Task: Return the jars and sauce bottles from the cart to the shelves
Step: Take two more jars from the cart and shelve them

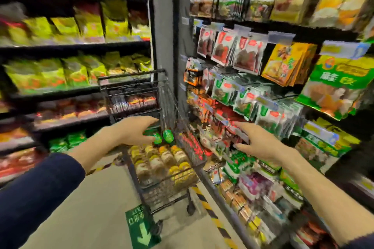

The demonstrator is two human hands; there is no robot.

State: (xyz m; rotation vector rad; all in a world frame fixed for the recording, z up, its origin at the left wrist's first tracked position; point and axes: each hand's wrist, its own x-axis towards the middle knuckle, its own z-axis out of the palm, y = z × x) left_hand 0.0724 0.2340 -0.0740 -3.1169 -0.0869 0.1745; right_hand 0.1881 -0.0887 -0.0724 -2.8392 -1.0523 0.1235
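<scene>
- We see a wire shopping cart (pixel 172 111) standing in a shop aisle, just past the middle of the view and toward 12 o'clock from both arms.
- In the cart's lower basket, rows of yellow-capped jars (pixel 162 161) stand packed together, upright as far as the blur lets us tell.
- Just beyond the jars, toward 12 o'clock, sit two green-capped bottles (pixel 164 136), side by side.
- Our left hand (pixel 133 130) reaches in from 8 o'clock, fingers spread and curled loosely over the cart; the fingertips lie right at the nearer green cap, but we cannot tell whether they touch it.
- A dark blue sleeve (pixel 34 194) covers the left forearm up to near the wrist.
- Our right hand (pixel 261 141) comes from 4 o'clock, open with the fingers spread, pointing toward 10 o'clock at the hanging packets; it grips nothing.
- The right shelves (pixel 238 204), at 3 o'clock from the cart, carry pegged packets (pixel 242 52) in red, green and yellow.
- The left shelves (pixel 72 46), at 9 o'clock, hold green and yellow bags (pixel 54 73); the detail there is smeared.
- A grey pillar (pixel 164 22) rises at 12 o'clock behind the cart.
- On the floor at 6 o'clock lies a green arrow sign (pixel 141 228), beside a yellow-and-black striped strip (pixel 214 218) along the base of the right shelves.
</scene>
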